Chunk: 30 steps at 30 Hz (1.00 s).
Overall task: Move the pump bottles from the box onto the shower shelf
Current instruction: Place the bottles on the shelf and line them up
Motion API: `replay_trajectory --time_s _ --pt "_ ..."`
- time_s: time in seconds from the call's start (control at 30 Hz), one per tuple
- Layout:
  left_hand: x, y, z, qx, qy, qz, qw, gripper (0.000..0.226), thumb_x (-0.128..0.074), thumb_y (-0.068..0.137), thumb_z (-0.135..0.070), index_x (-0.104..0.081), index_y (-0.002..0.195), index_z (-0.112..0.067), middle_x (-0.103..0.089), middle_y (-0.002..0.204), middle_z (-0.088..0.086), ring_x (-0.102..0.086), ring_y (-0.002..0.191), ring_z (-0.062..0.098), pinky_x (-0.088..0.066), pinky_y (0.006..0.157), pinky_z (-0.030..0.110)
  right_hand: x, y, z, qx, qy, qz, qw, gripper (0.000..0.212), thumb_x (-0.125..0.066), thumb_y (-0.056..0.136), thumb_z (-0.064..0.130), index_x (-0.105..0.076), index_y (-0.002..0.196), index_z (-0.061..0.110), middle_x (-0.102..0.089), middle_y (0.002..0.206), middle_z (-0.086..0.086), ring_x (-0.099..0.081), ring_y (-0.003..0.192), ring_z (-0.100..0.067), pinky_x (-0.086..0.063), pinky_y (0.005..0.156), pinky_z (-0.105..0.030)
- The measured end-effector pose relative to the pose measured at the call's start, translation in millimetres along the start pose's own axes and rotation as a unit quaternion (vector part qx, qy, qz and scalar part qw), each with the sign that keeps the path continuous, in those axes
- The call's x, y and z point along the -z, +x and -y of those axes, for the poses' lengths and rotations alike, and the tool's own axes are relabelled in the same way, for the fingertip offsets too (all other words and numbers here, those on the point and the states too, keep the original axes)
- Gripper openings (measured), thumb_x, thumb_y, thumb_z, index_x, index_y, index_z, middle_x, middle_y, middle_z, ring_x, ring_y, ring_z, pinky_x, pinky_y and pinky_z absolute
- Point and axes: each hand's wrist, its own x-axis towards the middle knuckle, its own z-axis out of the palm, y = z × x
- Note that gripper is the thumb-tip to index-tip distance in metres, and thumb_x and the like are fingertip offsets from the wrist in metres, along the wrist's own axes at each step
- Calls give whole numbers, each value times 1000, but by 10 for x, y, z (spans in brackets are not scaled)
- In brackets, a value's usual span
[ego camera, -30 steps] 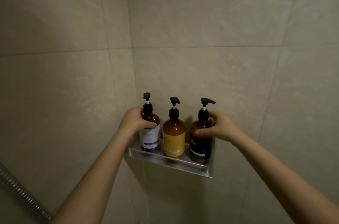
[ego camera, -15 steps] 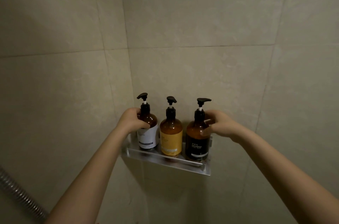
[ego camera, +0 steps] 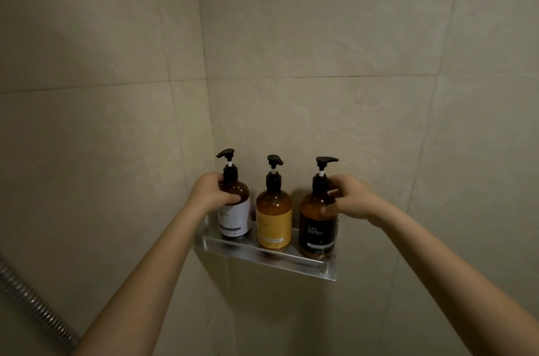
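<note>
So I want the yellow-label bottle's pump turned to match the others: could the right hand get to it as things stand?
Probably yes. The yellow-label bottle stands untouched between the other two, its pump head clear above. The right hand is on the neighbouring shampoo bottle, so it must let go first.

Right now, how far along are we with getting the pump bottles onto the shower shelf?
Nearly done, by the look of it. Three pump bottles stand upright on the shower shelf: white-label bottle, yellow-label bottle and black-label bottle. In hand: the left hand grips the white-label bottle's shoulder, and the right hand holds the black-label bottle's neck. Left: letting go. The box is out of view, so I cannot tell whether more remain.
</note>
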Motion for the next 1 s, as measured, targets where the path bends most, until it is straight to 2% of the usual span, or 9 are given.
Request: replay_trajectory --time_s 0.17,0.27,0.33,0.4,0.5,0.57,0.7,0.83,1.0 --pt "-31 -94 -10 8 -21 1 1000 50 -78 65 -26 -61 110 -12 -66 102 6 -62 100 20 -46 73 28 -14 -2 -26 4 -4 5 1000 52 -69 74 3 -52 120 18 -55 107 2 -52 101 -16 -45 69 -21" --pt "-131 -393 -27 -4 -66 -158 985 68 -72 69 -41 -51 129 -17 -58 129 4 -57 115 21 -46 87 31 -37 -15 -64 11 5 -5 1000 56 -69 75 5 -49 126 18 -52 108 6 -49 102 -13 -42 74 -23" --pt "-270 -655 -112 -51 -139 -261 954 55 -69 72 -37 -56 123 -23 -64 115 -2 -62 104 15 -50 82 24 -47 -27 -91 16 11 -9 1000 56 -69 75 6 -49 126 19 -51 108 8 -48 102 -12 -40 76 -24" --pt "-435 -856 -244 -72 -186 -243 949 50 -70 72 -34 -58 120 -25 -62 104 -12 -62 92 4 -49 74 14 -52 -31 -98 19 14 -8 1000 55 -69 75 6 -49 126 19 -53 110 6 -49 104 -13 -41 79 -26" --pt "-680 -997 -404 -94 -154 -163 970 58 -72 70 -37 -54 124 -24 -50 105 -22 -53 97 -2 -43 78 11 -52 -36 -85 17 15 -9 1000 58 -69 75 7 -49 128 18 -56 120 -1 -52 108 -17 -43 84 -30" --pt "-760 -998 -466 -120 -128 -166 970 55 -74 68 -38 -57 119 -25 -48 99 -26 -52 97 -2 -38 78 7 -57 -48 -87 13 16 -17 1000 63 -72 74 11 -46 131 17 -55 126 -3 -52 112 -19 -45 88 -32" --pt "-814 -896 -450 -105 -61 -204 971 59 -76 69 -33 -56 124 -18 -61 119 -7 -56 113 12 -36 91 18 -78 -68 -123 3 10 -41 999 66 -78 72 21 -48 131 16 -57 124 -3 -54 114 -20 -46 92 -33" --pt "-764 -784 -431 -102 -45 -172 979 59 -77 66 -37 -59 119 -17 -66 112 -1 -62 103 16 -44 79 22 -94 -70 -153 15 3 -48 999 57 -77 72 21 -55 124 19 -59 115 1 -54 108 -15 -44 89 -29" --pt "-697 -705 -454 -114 23 -150 982 67 -75 64 -49 -59 121 -18 -61 112 -2 -60 99 15 -45 76 22 -103 -74 -152 14 2 -50 999 57 -78 72 22 -55 124 21 -58 112 4 -51 101 -10 -42 88 -28"
